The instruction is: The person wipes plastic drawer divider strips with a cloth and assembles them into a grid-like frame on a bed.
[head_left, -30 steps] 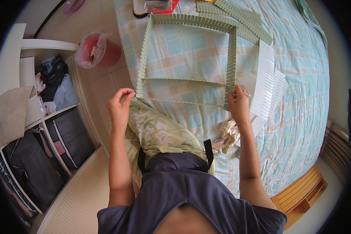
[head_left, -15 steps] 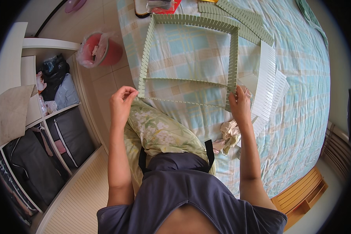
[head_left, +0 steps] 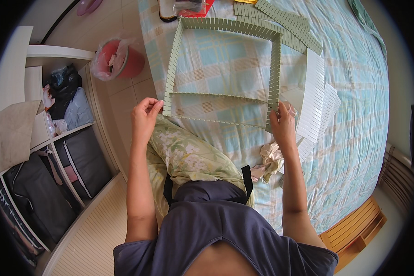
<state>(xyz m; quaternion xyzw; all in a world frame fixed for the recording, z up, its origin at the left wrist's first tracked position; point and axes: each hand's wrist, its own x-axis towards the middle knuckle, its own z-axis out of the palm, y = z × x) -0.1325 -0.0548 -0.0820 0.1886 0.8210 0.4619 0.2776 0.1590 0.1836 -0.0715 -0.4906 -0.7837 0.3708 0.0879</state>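
A rectangular frame of pale green slotted divider strips (head_left: 275, 64) rests on the bed, its sides joined at the corners. Across its near end run two thin crosswise strips (head_left: 221, 96), seen almost edge-on. With thumb and fingers pinched together, my left hand (head_left: 145, 118) grips the near left corner. My right hand (head_left: 284, 124) is closed on the near right side strip, its fingertips partly hidden against the strip. Beside that hand lie whitish slotted strips (head_left: 312, 94) in a flat stack. More loose green strips (head_left: 290, 25) lie beyond the frame's far right corner.
A plaid sheet covers the bed (head_left: 354, 119). Crumpled pale cloth (head_left: 272, 156) lies near my right forearm. At the far edge are a black case and red packet (head_left: 202, 9). A lined pink bin (head_left: 132, 62) stands left, near open shelves with dark storage bags (head_left: 85, 161).
My left hand has shifted slightly up and tightened at the frame's near left corner. The right hand and the frame have hardly moved.
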